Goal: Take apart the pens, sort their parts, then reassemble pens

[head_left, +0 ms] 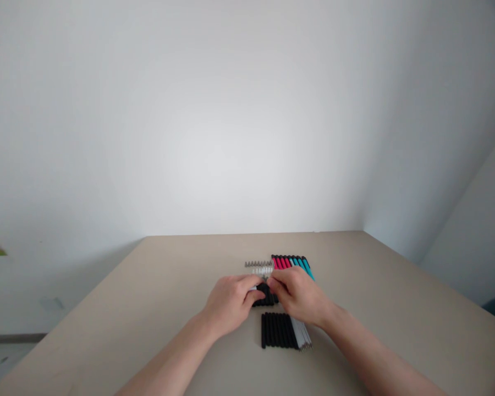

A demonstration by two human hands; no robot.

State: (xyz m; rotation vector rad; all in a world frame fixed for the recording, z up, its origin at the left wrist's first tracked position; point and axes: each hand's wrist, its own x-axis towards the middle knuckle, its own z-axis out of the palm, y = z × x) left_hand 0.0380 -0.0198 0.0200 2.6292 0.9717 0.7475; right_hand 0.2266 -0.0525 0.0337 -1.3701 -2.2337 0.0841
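My left hand [231, 300] is closed, thumb and fingers pinching a thin white pen part [253, 288] of which only a short piece shows. Close against it, my right hand [295, 291] has its thumb and fingertips pressed together. Whatever lies in that pinch is hidden or too small to name. Both hands are above a row of short black pen parts [268, 300], partly covered by the fingers. Just beyond them sit small clear-white pieces [262, 270] and a row of small metal springs [256, 264].
Pink pen barrels [283, 263] and teal pen barrels [306, 267] lie side by side behind my right hand. Nearer me are a row of black tubes [278, 331] and white refills with metal tips [301, 334]. The beige table [169, 275] meets a white wall [231, 137].
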